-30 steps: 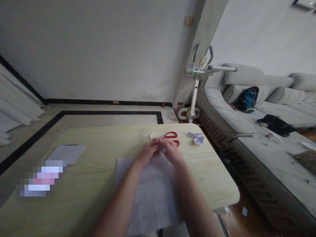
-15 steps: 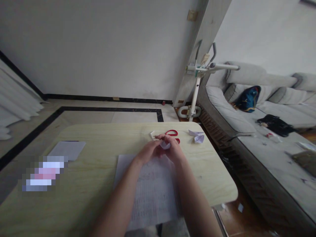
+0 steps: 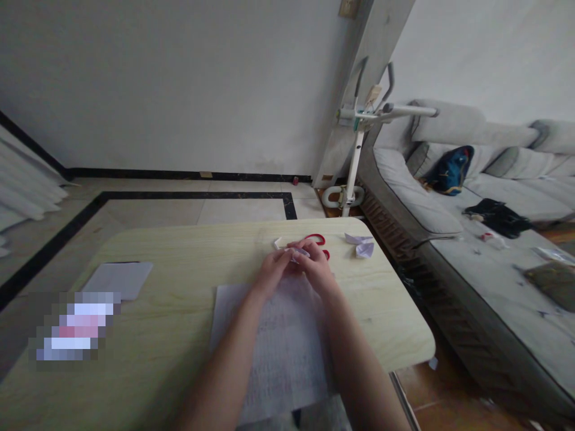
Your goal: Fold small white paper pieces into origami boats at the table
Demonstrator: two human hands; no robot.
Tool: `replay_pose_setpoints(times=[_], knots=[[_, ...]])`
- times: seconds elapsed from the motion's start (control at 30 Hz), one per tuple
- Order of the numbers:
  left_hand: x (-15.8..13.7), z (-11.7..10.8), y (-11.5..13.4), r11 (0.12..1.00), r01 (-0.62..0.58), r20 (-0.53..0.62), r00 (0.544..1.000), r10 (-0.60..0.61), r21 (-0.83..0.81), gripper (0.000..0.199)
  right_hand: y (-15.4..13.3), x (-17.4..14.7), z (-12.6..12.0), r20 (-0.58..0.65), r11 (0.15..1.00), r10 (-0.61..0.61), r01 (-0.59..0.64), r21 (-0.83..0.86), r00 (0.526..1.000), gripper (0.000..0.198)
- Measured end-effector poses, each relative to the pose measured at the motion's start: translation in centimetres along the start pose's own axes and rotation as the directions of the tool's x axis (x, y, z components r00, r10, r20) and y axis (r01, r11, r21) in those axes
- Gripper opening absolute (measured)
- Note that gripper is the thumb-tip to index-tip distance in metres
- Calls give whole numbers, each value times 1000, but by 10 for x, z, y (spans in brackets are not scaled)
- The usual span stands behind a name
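The left hand (image 3: 274, 270) and right hand (image 3: 318, 269) pinch a small paper (image 3: 300, 255), seemingly to steady it from both sides; it sits near the far edge of the sheet (image 3: 283, 353); scissors (image 3: 318, 236) lie just beyond, presumably for easy reach.

A small piece of pale, faintly lilac paper (image 3: 300, 258) is held just right of the scene's middle, towards the far side, mostly covered so that only a slim part shows, its full shape unclear.
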State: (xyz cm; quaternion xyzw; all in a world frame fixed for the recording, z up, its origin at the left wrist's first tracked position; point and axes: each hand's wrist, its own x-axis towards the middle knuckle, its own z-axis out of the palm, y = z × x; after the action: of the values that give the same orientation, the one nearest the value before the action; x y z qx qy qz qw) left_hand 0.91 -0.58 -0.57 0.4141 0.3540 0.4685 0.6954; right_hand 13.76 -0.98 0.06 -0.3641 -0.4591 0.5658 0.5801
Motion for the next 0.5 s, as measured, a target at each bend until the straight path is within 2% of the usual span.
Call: replay_pose_setpoints(times=[0.17,0.3,0.4,0.5], knots=[[-2,5,6,997,-67,-74,995,70,47,45,2,3,-2,-101,967,-115,88,-239,988,19],[-1,6,5,987,-127,-102,985,137,99,46,4,5,-2,-133,934,-162,109,-340,978,22],[1,6,0,963,-168,-152,968,202,212,48,7,5,-3,-167,909,-191,110,-402,967,22],[5,5,-6,908,-230,-202,928,313,351,45,11,5,-3,-171,896,-206,115,-428,964,24]])
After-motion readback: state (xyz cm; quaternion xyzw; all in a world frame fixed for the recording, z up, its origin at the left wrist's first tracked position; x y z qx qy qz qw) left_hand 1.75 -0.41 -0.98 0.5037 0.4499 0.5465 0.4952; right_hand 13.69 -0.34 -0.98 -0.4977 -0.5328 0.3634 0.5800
